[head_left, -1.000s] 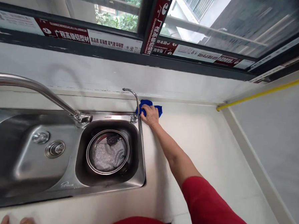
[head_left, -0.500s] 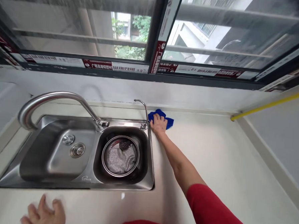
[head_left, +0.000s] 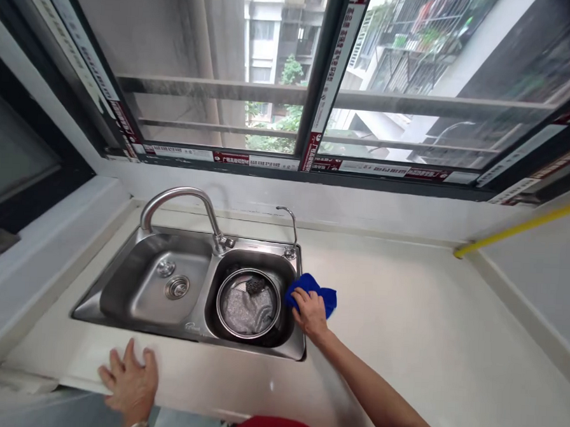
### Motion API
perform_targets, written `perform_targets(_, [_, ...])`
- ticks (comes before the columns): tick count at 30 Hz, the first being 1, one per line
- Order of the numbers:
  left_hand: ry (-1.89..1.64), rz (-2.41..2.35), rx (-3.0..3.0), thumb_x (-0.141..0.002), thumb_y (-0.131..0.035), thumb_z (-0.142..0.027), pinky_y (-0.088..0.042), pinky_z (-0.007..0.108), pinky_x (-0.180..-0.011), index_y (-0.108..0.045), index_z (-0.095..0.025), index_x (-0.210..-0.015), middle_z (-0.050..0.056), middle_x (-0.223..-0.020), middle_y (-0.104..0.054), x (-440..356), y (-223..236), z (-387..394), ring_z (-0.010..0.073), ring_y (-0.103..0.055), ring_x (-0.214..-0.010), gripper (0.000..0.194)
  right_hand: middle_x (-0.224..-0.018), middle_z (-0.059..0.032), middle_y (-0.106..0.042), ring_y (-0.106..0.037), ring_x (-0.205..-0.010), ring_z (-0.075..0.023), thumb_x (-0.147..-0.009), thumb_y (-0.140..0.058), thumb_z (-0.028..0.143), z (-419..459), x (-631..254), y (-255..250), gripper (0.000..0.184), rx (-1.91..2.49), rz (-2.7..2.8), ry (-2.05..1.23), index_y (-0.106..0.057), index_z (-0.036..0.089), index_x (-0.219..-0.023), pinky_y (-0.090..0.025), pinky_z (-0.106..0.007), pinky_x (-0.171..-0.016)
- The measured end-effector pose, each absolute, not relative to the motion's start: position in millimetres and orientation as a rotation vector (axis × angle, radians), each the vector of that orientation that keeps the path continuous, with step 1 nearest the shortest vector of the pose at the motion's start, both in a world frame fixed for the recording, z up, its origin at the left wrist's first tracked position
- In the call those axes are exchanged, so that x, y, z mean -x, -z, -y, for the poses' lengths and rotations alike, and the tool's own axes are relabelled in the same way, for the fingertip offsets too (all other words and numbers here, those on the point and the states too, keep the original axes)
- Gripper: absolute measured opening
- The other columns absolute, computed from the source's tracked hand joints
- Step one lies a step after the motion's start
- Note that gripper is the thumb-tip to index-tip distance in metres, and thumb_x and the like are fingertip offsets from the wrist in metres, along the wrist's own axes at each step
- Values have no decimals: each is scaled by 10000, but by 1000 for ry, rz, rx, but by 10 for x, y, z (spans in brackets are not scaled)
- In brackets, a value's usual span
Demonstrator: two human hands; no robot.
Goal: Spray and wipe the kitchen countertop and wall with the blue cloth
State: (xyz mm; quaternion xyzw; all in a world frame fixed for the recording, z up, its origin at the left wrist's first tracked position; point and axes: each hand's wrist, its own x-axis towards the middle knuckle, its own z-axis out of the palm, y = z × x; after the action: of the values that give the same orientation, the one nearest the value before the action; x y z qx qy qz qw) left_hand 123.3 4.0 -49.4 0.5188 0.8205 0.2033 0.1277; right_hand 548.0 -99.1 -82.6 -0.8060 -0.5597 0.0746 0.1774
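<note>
A blue cloth lies over the right rim of the sink and the countertop beside it. My right hand presses down on this cloth, fingers bent over its left part. At the front edge of the counter, below the left basin, my left hand rests with its fingers spread and nothing in it. The double-basin steel sink is set into the pale countertop. In its right basin stands a round metal pot holding a wet grey cloth and a dark scouring pad.
A large curved faucet rises behind the basins, and a thin small spout stands at the sink's back right corner. Behind the counter is a window. A yellow pipe runs along the right wall.
My right hand and the blue cloth have moved along the sink's right edge from its back corner toward me. The view has shifted, showing more of the left wall and my left hand.
</note>
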Motion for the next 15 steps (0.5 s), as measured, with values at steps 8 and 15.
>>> perform_targets(8, [-582,-2346,-1580,-897,-377,-471,-65,772,-1152,-504,-176,-1417,204,-1613,-338,-1218,560,99,442,-172,-1523,611,-872,-53,-708,-645,-859,-276,-759,-623,501,786,-4654,708,296,1564,688,-886,-696,265,-922,-524,-417,-785])
perform_targets(15, [-932,-1455,-1006,-795,-667,-278,-182,436,-1259,-705,-213,-1122,143,-1405,-615,-1745,329,186,269,-403,-1455,336,-792,-30,-703,-654,-686,-227,-787,-587,619,290,-3903,311,444,1155,476,-1286,-663,245,-1014,-527,-356,-628])
